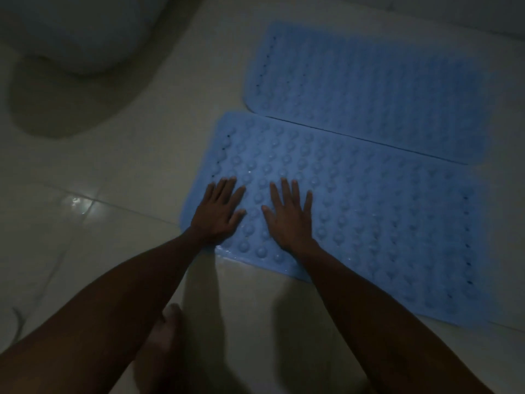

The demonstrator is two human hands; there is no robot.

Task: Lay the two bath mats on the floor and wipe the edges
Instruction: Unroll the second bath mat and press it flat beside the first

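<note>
Two light blue rubber bath mats with rows of round bumps lie flat on the tiled floor, side by side. The near mat runs from the middle to the right edge. The far mat lies just beyond it, their long edges almost touching. My left hand presses flat on the near mat's left end, fingers straight and spread. My right hand lies flat beside it on the same mat, also with fingers spread. Neither hand holds anything.
A white toilet base stands at the top left, casting a dark shadow on the floor. Glossy pale floor tiles surround the mats. My bare foot stands on the tiles near the bottom, between my forearms.
</note>
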